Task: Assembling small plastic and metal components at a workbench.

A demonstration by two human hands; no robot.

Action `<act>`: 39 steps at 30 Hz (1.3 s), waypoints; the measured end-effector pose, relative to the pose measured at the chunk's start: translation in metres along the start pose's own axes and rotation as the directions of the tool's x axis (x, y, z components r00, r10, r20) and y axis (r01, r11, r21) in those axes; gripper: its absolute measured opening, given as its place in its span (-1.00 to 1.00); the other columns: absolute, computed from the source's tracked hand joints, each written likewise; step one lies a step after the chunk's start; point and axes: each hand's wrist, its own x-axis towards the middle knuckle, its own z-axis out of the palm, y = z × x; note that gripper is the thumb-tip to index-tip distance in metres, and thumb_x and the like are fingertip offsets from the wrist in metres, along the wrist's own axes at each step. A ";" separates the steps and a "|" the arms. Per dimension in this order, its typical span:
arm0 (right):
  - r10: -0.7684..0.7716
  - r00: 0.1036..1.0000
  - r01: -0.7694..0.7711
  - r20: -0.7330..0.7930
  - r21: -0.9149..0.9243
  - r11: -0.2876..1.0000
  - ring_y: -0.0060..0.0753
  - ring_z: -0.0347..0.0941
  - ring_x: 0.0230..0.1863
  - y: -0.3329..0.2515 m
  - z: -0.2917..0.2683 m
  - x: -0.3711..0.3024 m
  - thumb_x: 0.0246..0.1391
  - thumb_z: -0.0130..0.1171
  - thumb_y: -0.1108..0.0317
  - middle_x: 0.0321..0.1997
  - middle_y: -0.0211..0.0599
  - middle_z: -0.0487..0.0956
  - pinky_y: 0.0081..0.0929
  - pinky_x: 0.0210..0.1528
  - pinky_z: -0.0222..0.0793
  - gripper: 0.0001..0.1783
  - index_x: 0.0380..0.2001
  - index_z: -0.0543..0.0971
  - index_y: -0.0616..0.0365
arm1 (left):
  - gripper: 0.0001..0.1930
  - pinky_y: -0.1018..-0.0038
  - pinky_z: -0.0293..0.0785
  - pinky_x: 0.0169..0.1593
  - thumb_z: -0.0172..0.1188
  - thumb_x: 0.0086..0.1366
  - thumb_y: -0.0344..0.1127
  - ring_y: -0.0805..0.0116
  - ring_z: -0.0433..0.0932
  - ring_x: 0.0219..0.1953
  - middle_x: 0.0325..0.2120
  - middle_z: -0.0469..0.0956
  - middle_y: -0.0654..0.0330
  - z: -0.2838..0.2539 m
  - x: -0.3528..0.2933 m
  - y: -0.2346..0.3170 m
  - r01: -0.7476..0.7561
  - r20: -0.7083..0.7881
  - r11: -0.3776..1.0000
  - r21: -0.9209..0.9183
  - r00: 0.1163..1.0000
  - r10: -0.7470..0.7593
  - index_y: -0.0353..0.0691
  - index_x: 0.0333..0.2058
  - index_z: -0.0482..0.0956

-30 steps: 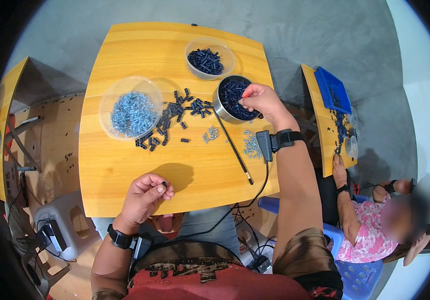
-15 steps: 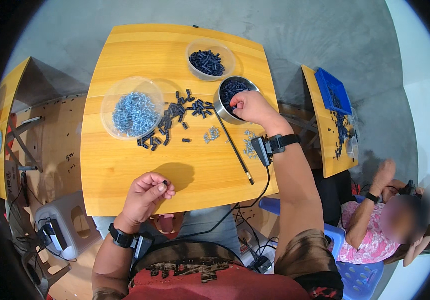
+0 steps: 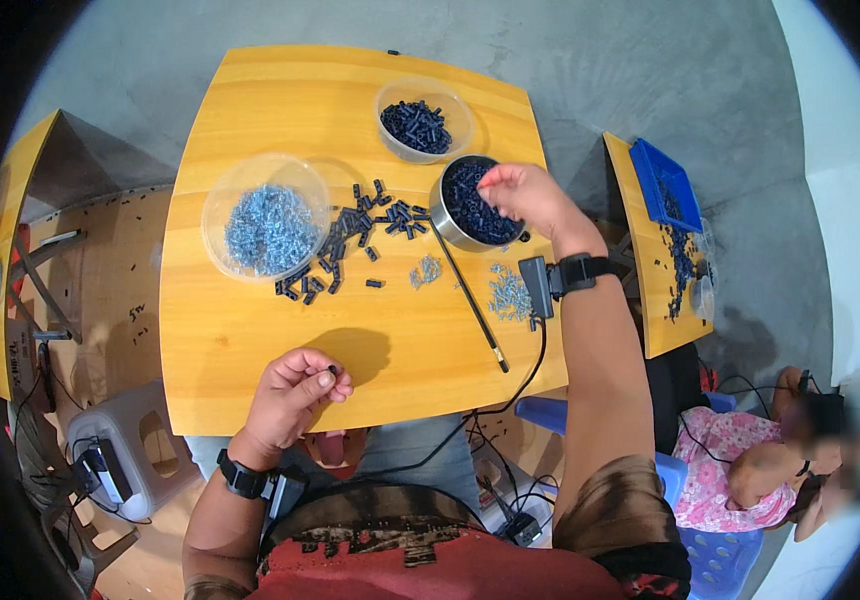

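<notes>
— What is in the left hand (image 3: 295, 395)?
— One small dark piece (image 3: 333, 371), its fingers pinched together on it, just above the tabletop (image 3: 250, 350) near edge.
— And the right hand (image 3: 525, 195)?
— Over the metal bowl (image 3: 475, 205) of dark pieces, fingers bunched downward; whether they grip anything I cannot tell.
— How would such a piece handle?
— Light, stiff and tiny, I judge; easily dropped, best pinched by its sides. More lie scattered beside the clear bowl of bluish screws (image 3: 268, 228).

Your round metal bowl (image 3: 473, 205) sits upright at upper centre of the frame, full of small dark blue pieces; another small dark piece (image 3: 333, 371) sits at lower left.
</notes>
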 end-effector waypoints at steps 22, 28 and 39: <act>-0.273 0.955 0.185 -0.118 -0.485 0.855 -0.41 0.48 -0.50 0.016 0.023 -0.003 -0.26 0.26 0.49 -0.55 -0.23 0.57 -0.51 -0.40 0.39 -0.87 -0.51 0.59 0.22 | -0.93 0.52 0.44 -0.20 0.06 0.24 -0.49 0.39 0.51 -0.31 -0.38 0.53 0.12 0.002 0.000 -0.001 -0.005 0.017 1.000 -0.002 1.000 0.005 -0.28 -0.29 0.47; -0.290 0.954 0.198 -0.074 -0.573 0.796 -0.20 0.49 -0.47 0.020 0.028 0.004 -0.28 0.26 0.48 -0.50 -0.12 0.56 -0.44 -0.38 0.40 -0.87 -0.53 0.59 0.22 | -0.93 0.52 0.44 -0.20 0.07 0.23 -0.49 0.39 0.51 -0.30 -0.38 0.53 0.13 0.001 0.000 -0.002 -0.006 0.006 1.000 -0.001 1.000 0.006 -0.28 -0.29 0.46; -0.332 0.934 0.229 -0.134 -0.488 0.842 -0.42 0.45 -0.52 0.017 0.021 -0.004 -0.25 0.22 0.47 -0.56 -0.25 0.52 -0.52 -0.43 0.36 -0.88 -0.53 0.56 0.24 | -0.92 0.51 0.44 -0.19 0.08 0.23 -0.49 0.38 0.51 -0.29 -0.37 0.53 0.14 0.001 -0.001 -0.001 -0.005 0.004 1.000 0.018 1.000 0.005 -0.26 -0.28 0.47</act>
